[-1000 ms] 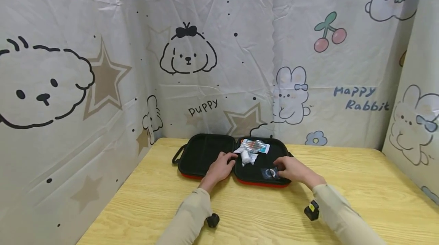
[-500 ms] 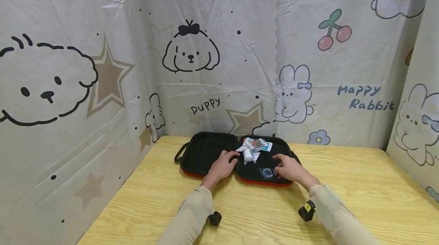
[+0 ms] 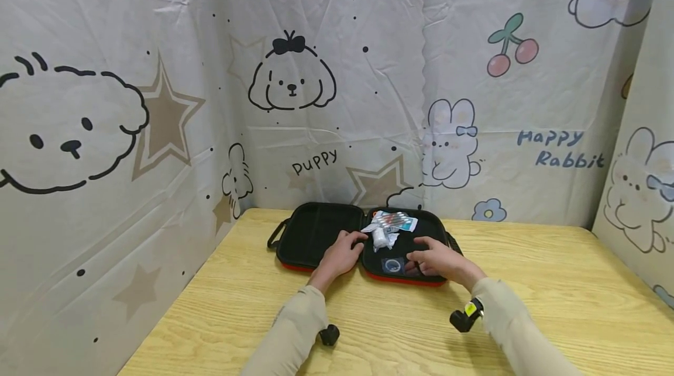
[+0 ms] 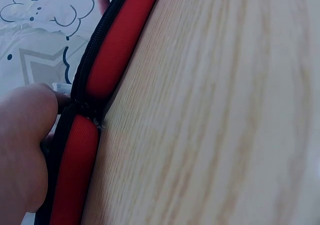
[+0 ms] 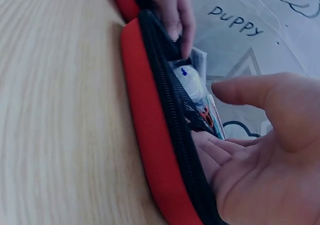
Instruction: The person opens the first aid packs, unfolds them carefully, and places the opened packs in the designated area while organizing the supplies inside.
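Head view has the black-and-red case (image 3: pixel 310 233) spread flat on the table (image 3: pixel 389 326), both halves facing up. Left hand (image 3: pixel 341 254) is at the hinge, fingers loosely extended and dipping down, nothing gripped that I can make out. Right hand (image 3: pixel 439 258) is low over the right half, palm turned inward, thumb well apart from the fingers, nothing in its grasp. Just beside its fingertips there's a little clear packet (image 3: pixel 392 265) with a pale ring in it, lying near the case's front edge; can't tell if they touch. Farther back sit a white roll (image 3: pixel 380 239) and some swabs (image 3: pixel 395 221), bunched together.
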`<state>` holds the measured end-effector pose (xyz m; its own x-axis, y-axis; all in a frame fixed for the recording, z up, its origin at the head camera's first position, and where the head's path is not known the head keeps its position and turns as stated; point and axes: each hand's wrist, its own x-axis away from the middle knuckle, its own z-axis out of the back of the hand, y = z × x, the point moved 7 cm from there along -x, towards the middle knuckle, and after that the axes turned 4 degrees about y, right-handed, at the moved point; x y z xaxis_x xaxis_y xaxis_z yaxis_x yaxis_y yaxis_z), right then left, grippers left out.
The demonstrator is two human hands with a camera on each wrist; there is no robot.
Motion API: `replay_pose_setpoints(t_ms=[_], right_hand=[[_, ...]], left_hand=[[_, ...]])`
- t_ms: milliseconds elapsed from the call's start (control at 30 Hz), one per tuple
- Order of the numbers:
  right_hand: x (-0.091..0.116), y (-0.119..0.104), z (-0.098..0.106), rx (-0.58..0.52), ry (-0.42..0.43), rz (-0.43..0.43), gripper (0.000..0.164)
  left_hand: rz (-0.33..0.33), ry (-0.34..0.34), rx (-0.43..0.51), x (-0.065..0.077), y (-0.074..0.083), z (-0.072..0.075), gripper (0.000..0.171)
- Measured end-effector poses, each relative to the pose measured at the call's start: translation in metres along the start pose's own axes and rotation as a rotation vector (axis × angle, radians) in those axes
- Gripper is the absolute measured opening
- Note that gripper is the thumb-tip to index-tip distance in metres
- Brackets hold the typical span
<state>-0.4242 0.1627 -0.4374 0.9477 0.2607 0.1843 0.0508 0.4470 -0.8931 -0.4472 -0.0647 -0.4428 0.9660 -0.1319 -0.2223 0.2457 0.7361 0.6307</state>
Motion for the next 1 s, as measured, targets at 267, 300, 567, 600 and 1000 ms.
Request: replay_pose_setpoints(t_ms=[267,300,567,600,1000], right_hand=[[-0.007,-0.001,-0.012,-0.282,-0.172,-0.052,0.083],[-0.006,-0.001,-0.012,-0.284,-0.173,-0.050,0.083],[0.002,-0.017,0.004,0.234,0.070,0.095,0.072],[0.003,-0.022,0.006,0.334,0.119,0.134,0.067],[0.001,-0.040,0.010,0.527,0.305,0.313,0.039]], left_hand=[[-0.013,0.010,0.002,0.002,0.002,0.004,0.029],[-0.013,0.010,0.002,0.002,0.002,0.003,0.029],[-0.002,-0.004,-0.002,0.001,0.000,0.000,0.029],[-0.002,-0.005,0.000,0.001,0.001,0.000,0.029],[0.004,-0.010,0.009,0.001,0.001,-0.001,0.029]])
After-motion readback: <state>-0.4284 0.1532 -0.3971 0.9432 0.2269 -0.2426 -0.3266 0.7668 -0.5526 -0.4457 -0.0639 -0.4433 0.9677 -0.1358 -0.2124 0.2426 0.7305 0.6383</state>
